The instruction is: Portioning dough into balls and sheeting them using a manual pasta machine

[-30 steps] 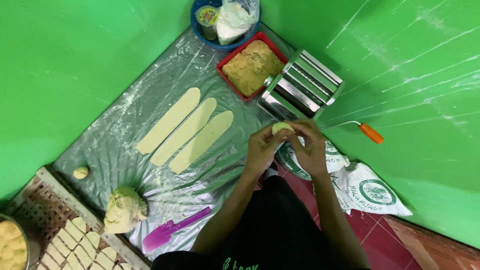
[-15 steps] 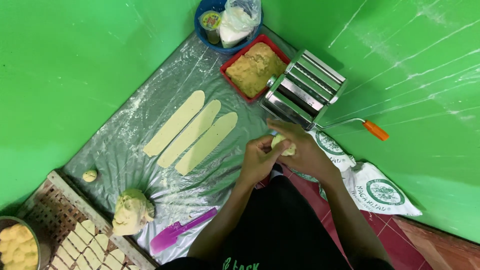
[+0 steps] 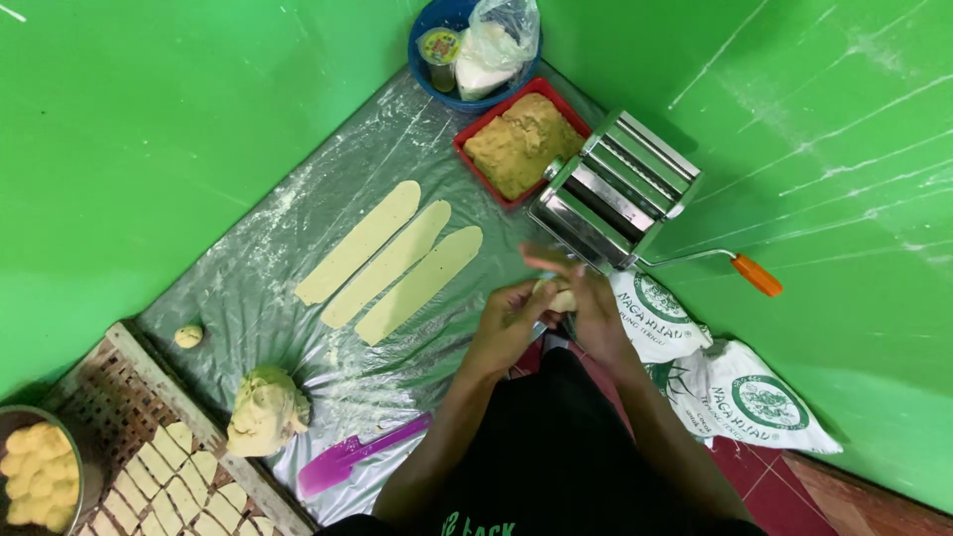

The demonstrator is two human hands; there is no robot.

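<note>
head view: the dough piece (image 3: pixel 562 298) sits pressed between the two hands, just in front of the pasta roller (image 3: pixel 615 191). it is small, pale yellow and mostly hidden; only a sliver of it shows between the palms, so its shape cannot be told. the left hand (image 3: pixel 511 320) cups it from one side with its fingers curled around it, and the right hand (image 3: pixel 588 303) lies over it with fingers flat and close together, blurred at the tips.

judging from this, the dough could stick to the palms or tear if it is soft, since no flour shows on the hands. squeezed unevenly, it would likely come out thick on one end. it could also slip out of the hands onto the plastic sheet (image 3: pixel 258 298), or catch the edge of the roller, which stands very near the fingertips. the roller's crank with its orange handle (image 3: pixel 757 275) sticks out to the right, close to the right arm, and a bump there might shift the machine.

further out, three long flat dough strips (image 3: pixel 389 263) lie side by side on the floured sheet, well apart from the hands. a red tray of crumbly filling (image 3: pixel 516 144) sits just behind the roller, and a blue bowl (image 3: pixel 437 20) with a bag and a cup stands beyond that. a larger dough lump (image 3: pixel 264 412) and a purple scraper (image 3: pixel 347 459) lie near the person's left side, a small ball (image 3: pixel 189 335) farther left. cut pieces fill a woven tray (image 3: pixel 89 397) at the lower left, beside a metal bowl (image 3: pixel 35 467) of pieces. flour bags (image 3: pixel 735 387) lie to the right.
</note>
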